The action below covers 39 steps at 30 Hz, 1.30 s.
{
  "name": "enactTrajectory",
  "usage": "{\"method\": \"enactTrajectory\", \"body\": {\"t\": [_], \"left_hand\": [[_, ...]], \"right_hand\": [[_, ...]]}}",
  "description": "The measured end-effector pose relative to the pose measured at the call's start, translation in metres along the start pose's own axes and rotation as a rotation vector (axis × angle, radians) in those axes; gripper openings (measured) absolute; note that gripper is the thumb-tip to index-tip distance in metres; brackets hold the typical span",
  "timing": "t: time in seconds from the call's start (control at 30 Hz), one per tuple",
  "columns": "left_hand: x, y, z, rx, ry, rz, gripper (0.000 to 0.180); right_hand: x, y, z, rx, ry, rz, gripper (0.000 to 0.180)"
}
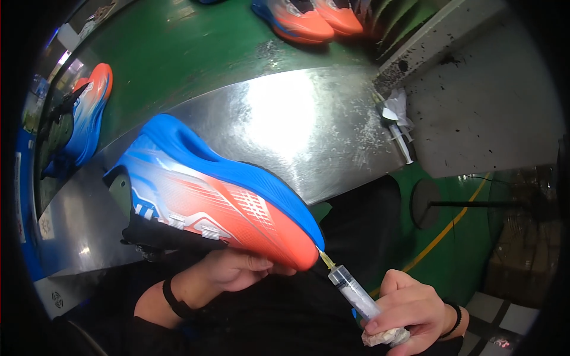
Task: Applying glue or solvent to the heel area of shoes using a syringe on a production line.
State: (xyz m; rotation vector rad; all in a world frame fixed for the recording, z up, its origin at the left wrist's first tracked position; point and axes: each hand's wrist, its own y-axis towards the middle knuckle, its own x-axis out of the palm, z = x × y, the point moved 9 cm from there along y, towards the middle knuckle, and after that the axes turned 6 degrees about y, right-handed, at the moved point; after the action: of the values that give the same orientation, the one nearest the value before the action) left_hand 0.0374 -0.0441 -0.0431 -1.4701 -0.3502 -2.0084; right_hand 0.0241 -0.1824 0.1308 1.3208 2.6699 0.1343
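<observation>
My left hand (228,272) grips a blue and orange sports shoe (219,199) from below, holding it tilted with its blue sole turned up and its orange toe pointing toward me. My right hand (409,311) holds a clear plastic syringe (353,291) together with a wad of white cloth (386,338). The syringe's yellowish tip touches the toe of the shoe where the blue sole meets the orange upper.
A shiny steel worktop (297,124) lies in front of me, with several spare syringes and white rags (398,121) at its right end. Beyond it a green conveyor (178,47) carries more blue and orange shoes (89,113) (309,21). A green floor with a yellow line (445,231) lies to the right.
</observation>
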Motion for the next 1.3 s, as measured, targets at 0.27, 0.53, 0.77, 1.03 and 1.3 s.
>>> {"method": "enactTrajectory", "body": {"t": [0.27, 0.53, 0.77, 1.03, 1.3], "left_hand": [[0.007, 0.020, 0.006, 0.016, 0.007, 0.013, 0.034], [0.012, 0.036, 0.010, 0.052, 0.011, 0.008, 0.032], [0.007, 0.038, 0.011, 0.068, -0.015, 0.099, 0.030], [0.011, 0.036, 0.013, 0.081, -0.069, 0.137, 0.036], [0.027, 0.032, 0.016, 0.068, -0.090, 0.074, 0.046]], "right_hand": [[0.000, -0.009, 0.000, -0.051, -0.155, 0.025, 0.048], [0.013, -0.001, -0.003, -0.091, -0.356, 0.020, 0.044], [0.031, -0.005, 0.010, -0.146, -0.749, -0.007, 0.040], [0.041, 0.000, 0.015, -0.240, -0.993, 0.097, 0.031], [0.046, -0.005, 0.021, -0.348, -1.013, 0.102, 0.024]]}}
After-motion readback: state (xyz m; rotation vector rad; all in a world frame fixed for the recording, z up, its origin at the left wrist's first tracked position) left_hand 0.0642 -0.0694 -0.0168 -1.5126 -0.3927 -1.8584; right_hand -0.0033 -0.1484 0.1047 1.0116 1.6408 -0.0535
